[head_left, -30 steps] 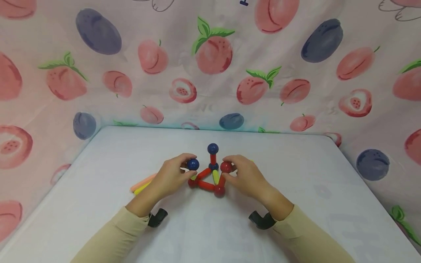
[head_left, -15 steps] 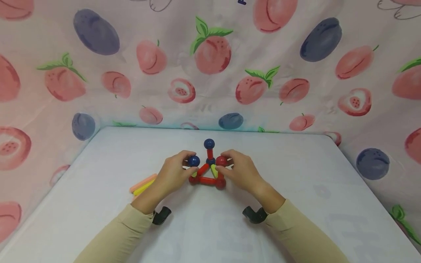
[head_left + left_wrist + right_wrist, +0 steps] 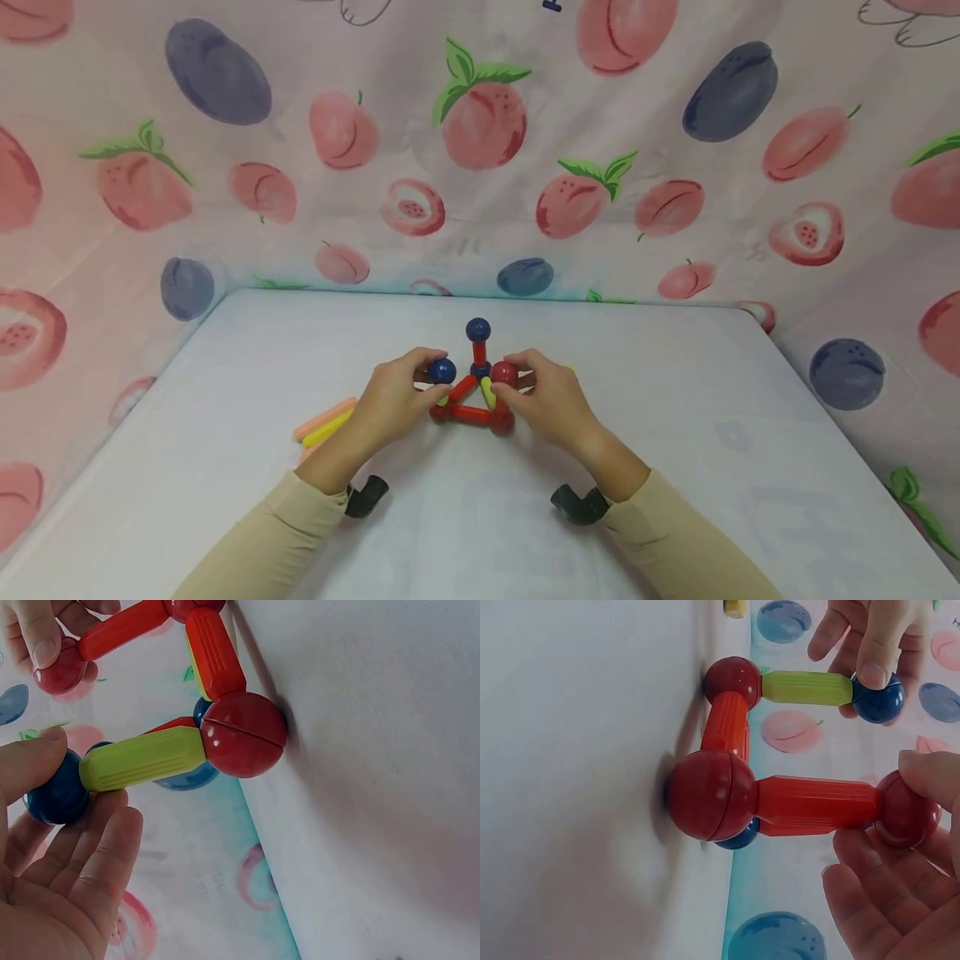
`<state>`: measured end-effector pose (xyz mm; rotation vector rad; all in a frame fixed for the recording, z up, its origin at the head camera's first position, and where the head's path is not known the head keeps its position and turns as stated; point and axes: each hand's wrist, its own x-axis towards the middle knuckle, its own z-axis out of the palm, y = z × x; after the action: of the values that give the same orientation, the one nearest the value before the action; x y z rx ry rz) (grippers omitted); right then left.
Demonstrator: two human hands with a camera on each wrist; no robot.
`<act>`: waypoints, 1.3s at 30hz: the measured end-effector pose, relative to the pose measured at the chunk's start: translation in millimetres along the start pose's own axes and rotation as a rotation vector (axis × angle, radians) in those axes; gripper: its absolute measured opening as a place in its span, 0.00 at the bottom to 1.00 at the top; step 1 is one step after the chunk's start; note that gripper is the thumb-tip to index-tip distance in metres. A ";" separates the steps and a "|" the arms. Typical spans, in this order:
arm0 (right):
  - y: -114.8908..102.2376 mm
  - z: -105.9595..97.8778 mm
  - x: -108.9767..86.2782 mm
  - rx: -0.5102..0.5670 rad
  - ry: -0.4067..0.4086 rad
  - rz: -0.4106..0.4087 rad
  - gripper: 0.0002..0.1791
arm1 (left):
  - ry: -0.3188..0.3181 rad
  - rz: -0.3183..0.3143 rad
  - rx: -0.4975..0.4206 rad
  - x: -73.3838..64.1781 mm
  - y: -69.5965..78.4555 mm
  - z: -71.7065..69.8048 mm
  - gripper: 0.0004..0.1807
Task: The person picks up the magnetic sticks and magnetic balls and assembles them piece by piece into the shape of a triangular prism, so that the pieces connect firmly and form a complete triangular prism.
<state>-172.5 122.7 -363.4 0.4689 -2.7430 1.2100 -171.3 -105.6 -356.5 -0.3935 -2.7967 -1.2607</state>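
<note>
My left hand pinches a blue ball between thumb and fingers. This ball caps a yellow-green rod that rises from a red ball at a base corner. On the other side, my right hand grips a red ball atop an upright red rod. Beneath it sits another red corner ball. Red rods and one yellow-green rod form the triangular base on the table. At its back corner, a third upright carries a blue ball that neither hand touches.
Orange and yellow sticks lie on the white table beside the left forearm, partly covered by it. Behind the table hangs a fruit-print cloth. Black wrist mounts jut inward from both cuffs.
The right hand has shifted a little left and away with its ball. The base has turned slightly, its front edge now nearly level across the view. Both hands keep their hold.
</note>
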 end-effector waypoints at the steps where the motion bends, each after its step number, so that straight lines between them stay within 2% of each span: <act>1: -0.2 0.1 -0.3 0.000 0.002 -0.001 0.23 | 0.001 0.002 0.003 -0.2 0.1 0.1 0.27; 9: -0.2 -0.5 -0.9 -0.013 0.007 -0.021 0.23 | 0.010 0.004 -0.002 -0.7 1.2 0.7 0.27; 18: -0.2 0.1 0.0 0.018 0.002 -0.009 0.22 | 0.031 -0.013 0.001 -0.2 -0.8 0.7 0.26; 25: -0.8 -0.3 -1.2 0.025 0.001 0.016 0.23 | -0.029 -0.013 0.014 -1.3 -5.0 -3.3 0.35; 28: -0.7 -0.4 -1.6 0.028 0.002 0.031 0.23 | -0.052 -0.010 0.049 -8.0 -13.6 -13.7 0.35; 34: -0.1 -0.2 -2.5 0.029 0.007 0.034 0.23 | -0.085 -0.057 0.136 -31.6 -40.8 -40.0 0.24; 39: 1.8 -0.2 -3.6 0.031 0.008 0.036 0.24 | -0.084 -0.080 0.162 -50.9 -57.1 -50.1 0.19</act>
<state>-169.6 124.8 -365.2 0.4186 -2.7406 1.2617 -139.3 -189.8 -372.3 -0.3362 -2.9860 -1.0430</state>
